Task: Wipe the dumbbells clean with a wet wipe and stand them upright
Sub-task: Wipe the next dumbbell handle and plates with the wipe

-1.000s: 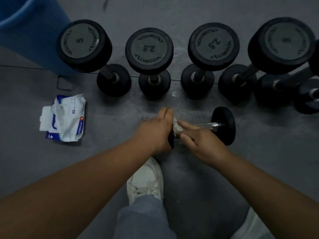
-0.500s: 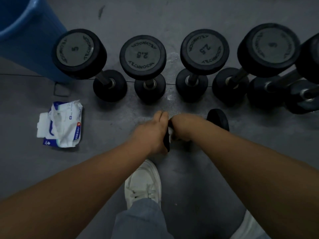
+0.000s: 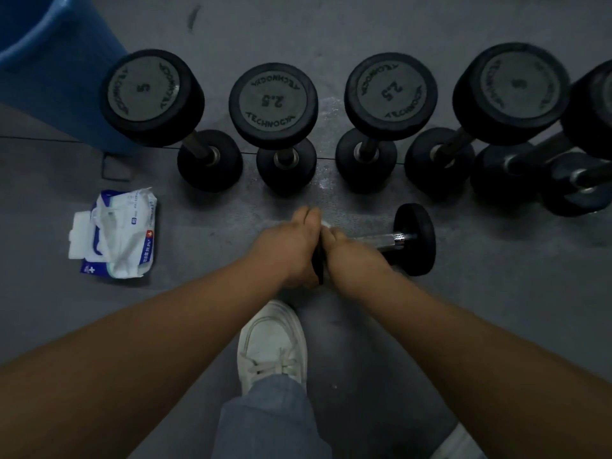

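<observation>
A small black dumbbell [image 3: 414, 238] lies on its side on the grey floor, its chrome handle pointing left. My left hand [image 3: 286, 248] grips its left head, which is mostly hidden. My right hand [image 3: 354, 253] is curled round the handle close to that head, with a white wet wipe [image 3: 325, 224] peeking out between the two hands. Behind them several black dumbbells stand upright in a row, among them a 5 [image 3: 149, 97] and two marked 2.5, one on the left [image 3: 273, 104] and one on the right [image 3: 390, 94].
An open pack of wet wipes [image 3: 116, 233] lies on the floor to the left. A blue bin [image 3: 49, 61] stands at the back left. My white shoe [image 3: 273, 342] is just below the hands. More dumbbells [image 3: 576, 183] crowd the right edge.
My right hand has slid back along the handle, so the chrome bar and right head show again. My left hand still holds the left head.
</observation>
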A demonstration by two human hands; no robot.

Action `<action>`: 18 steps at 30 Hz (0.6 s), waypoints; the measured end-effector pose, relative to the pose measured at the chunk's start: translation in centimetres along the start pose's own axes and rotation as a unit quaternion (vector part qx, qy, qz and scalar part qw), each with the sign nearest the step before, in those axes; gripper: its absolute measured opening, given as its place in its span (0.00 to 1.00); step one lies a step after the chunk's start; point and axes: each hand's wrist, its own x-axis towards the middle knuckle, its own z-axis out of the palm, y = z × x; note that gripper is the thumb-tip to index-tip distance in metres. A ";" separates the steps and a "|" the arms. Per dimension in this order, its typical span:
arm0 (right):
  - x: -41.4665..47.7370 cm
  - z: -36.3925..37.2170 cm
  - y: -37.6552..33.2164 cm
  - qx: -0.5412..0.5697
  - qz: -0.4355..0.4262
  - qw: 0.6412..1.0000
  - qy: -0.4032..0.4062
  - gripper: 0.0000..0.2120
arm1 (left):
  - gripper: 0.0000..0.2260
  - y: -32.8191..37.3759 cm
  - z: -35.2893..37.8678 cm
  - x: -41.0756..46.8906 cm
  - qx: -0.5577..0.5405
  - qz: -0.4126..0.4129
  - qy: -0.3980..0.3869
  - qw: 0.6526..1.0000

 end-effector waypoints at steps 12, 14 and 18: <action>0.7 -3.8 1.6 -0.029 -0.084 0.995 -0.033 0.20 | 0.54 -0.1 0.0 -0.2 -0.004 0.008 -0.010 1.000; 1.5 -4.7 1.1 -0.074 -0.059 0.995 -0.036 0.19 | 0.53 0.0 -0.2 -0.1 -0.004 0.007 -0.010 1.000; 2.3 -3.7 -0.5 -0.159 -0.018 0.986 -0.047 0.13 | 0.54 0.0 -0.3 -0.1 0.000 0.001 -0.019 1.000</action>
